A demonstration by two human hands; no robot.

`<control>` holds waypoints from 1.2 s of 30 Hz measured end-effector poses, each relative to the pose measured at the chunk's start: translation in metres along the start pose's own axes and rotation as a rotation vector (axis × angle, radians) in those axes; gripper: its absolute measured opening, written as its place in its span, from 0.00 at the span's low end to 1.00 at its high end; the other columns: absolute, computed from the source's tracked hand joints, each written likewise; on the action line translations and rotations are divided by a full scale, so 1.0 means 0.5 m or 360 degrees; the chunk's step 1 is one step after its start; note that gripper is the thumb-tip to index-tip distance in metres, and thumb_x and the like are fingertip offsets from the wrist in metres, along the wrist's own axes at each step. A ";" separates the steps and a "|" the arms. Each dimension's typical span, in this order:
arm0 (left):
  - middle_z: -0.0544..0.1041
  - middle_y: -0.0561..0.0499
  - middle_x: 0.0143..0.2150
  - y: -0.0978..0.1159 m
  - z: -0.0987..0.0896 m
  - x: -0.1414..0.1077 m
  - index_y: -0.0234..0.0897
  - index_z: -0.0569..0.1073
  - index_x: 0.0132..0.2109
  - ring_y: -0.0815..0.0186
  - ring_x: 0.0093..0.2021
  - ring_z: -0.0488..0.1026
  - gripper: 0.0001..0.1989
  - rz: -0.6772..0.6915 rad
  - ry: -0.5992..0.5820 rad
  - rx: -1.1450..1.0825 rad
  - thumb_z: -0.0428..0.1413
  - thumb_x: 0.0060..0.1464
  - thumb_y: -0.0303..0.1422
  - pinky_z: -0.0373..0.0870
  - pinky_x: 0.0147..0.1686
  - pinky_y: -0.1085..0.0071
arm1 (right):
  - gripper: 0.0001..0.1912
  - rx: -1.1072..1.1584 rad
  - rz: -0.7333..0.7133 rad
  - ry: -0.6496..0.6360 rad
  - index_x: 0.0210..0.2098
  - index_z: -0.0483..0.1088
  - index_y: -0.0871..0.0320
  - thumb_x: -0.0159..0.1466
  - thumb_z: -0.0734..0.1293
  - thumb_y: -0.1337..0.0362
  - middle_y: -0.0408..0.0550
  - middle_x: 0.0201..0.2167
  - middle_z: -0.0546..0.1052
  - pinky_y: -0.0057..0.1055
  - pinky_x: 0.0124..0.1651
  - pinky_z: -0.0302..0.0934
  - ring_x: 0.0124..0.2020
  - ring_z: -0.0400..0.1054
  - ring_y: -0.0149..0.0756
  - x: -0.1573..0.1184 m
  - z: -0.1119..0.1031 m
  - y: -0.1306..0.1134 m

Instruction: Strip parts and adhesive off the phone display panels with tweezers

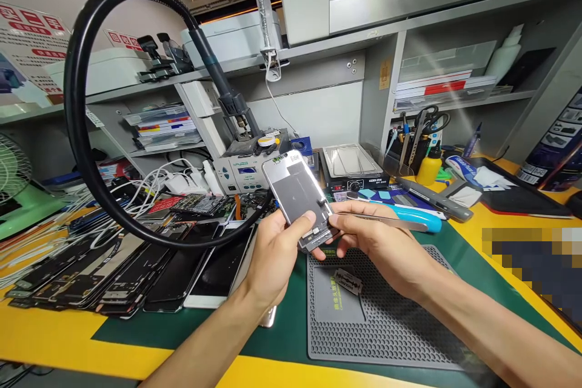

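Observation:
A phone screen (297,191), its metal-backed rear side facing me, is held tilted above the bench. My left hand (277,248) grips its lower left part, thumb pressed on the back. At its lower right edge, close to the flex cable, are the fingertips of my right hand (364,230). That hand is closed around slim metal tweezers (377,217), whose rear end points right; their tips are hidden by the fingers. Below the hands lies a grey honeycomb mat (336,339) with a razor blade (348,282) on it.
Several loose phone screens (168,279) crowd the left of the bench. A black hose (73,97) loops over them from the soldering station (240,173). Behind the hands stands a small heating plate (352,160). To the right are a blue-handled tool (416,218) and a yellow bottle (428,167).

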State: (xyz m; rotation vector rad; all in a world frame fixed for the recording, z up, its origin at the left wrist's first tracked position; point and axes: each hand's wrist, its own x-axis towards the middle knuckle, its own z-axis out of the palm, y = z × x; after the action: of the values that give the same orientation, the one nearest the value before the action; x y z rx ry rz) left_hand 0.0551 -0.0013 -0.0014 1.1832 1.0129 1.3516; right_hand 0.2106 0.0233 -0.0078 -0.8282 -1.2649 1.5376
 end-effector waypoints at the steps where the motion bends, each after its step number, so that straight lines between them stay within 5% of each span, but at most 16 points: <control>1: 0.78 0.49 0.32 -0.001 -0.001 0.000 0.32 0.77 0.39 0.67 0.29 0.71 0.09 0.0002 -0.0002 0.0001 0.59 0.59 0.35 0.72 0.23 0.73 | 0.08 -0.0015 0.0000 -0.0004 0.37 0.80 0.58 0.60 0.73 0.60 0.46 0.30 0.80 0.29 0.30 0.65 0.30 0.72 0.34 0.000 0.001 0.000; 36: 0.80 0.48 0.33 -0.017 -0.006 0.002 0.31 0.79 0.42 0.69 0.27 0.73 0.10 0.0080 -0.0071 0.0023 0.60 0.60 0.35 0.73 0.24 0.72 | 0.13 -0.0071 -0.0010 0.0048 0.31 0.74 0.59 0.64 0.72 0.56 0.42 0.24 0.77 0.27 0.30 0.65 0.24 0.70 0.29 0.004 0.005 0.011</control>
State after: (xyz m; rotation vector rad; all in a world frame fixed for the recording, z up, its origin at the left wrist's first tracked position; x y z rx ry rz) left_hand 0.0535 0.0010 -0.0099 1.2519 0.9687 1.3531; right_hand 0.2061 0.0241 -0.0125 -0.8723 -1.2825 1.4916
